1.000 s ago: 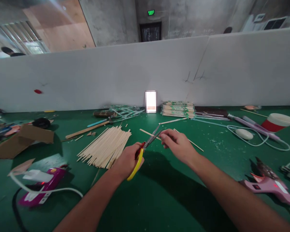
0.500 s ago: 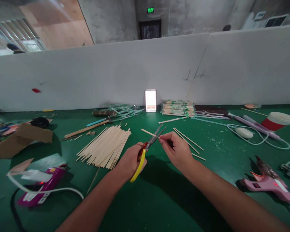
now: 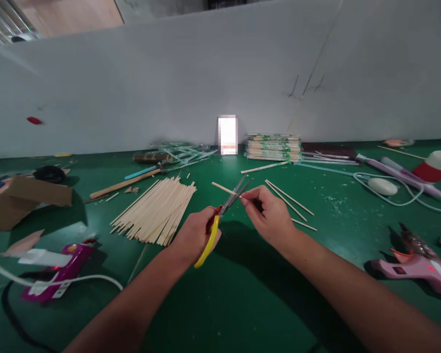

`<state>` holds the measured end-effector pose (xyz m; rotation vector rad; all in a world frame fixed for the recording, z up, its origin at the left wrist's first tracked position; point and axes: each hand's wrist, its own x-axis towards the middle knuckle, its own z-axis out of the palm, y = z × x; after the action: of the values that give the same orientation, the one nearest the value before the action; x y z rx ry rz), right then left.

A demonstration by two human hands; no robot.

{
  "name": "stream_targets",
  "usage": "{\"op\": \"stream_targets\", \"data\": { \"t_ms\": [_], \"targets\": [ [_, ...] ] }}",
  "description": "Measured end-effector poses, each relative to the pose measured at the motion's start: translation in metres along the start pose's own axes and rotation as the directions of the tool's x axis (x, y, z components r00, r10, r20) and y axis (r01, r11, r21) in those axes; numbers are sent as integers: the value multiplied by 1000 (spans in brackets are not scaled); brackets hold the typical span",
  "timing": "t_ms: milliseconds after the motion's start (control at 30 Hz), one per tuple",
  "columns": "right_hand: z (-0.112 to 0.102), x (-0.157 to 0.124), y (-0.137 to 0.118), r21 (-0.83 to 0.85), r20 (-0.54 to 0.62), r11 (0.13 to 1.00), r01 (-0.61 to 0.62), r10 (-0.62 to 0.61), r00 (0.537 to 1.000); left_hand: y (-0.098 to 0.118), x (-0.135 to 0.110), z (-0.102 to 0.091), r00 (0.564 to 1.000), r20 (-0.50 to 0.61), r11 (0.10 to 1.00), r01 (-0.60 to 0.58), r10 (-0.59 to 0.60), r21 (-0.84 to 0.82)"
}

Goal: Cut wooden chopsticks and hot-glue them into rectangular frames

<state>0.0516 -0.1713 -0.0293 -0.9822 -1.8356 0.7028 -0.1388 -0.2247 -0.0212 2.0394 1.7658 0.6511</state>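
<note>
My left hand [image 3: 198, 230] is closed around the handles of yellow-handled scissors [image 3: 210, 243], whose blades point up and away. A thin wooden stick [image 3: 223, 188] passes between the parted blades. My right hand [image 3: 266, 211] pinches that stick near its right end, close to the blades. Left of the scissors lies a spread pile of pale wooden sticks [image 3: 154, 211]. A few loose sticks [image 3: 290, 198] rest just beyond my right hand, and one is partly hidden behind it.
Wrapped chopstick bundles [image 3: 274, 148] and clear plastic wrappers [image 3: 187, 153] lie along the white partition [image 3: 132, 88]. A purple glue gun [image 3: 59, 272] sits left, a pink glue gun [image 3: 415, 264] right, both with cords. Cardboard [image 3: 40, 196] and a red-white cup [image 3: 435, 166] stand at the sides.
The view has tilted down, so the table's things sit higher in the picture. Both hands keep their grip on the scissors and the stick, with hardly any movement between them.
</note>
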Motion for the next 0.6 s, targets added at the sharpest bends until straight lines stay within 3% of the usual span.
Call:
{"op": "stream_targets", "data": {
  "t_ms": [300, 600],
  "targets": [
    [-1, 3, 1, -117, 17, 993, -30, 32, 999, -4, 7, 8, 998, 35, 998, 51, -50, -29],
    [0, 3, 1, -95, 24, 995, -17, 20, 1000, -1, 5, 2, 997, 67, 999, 33, -30, -40]
  ]
}}
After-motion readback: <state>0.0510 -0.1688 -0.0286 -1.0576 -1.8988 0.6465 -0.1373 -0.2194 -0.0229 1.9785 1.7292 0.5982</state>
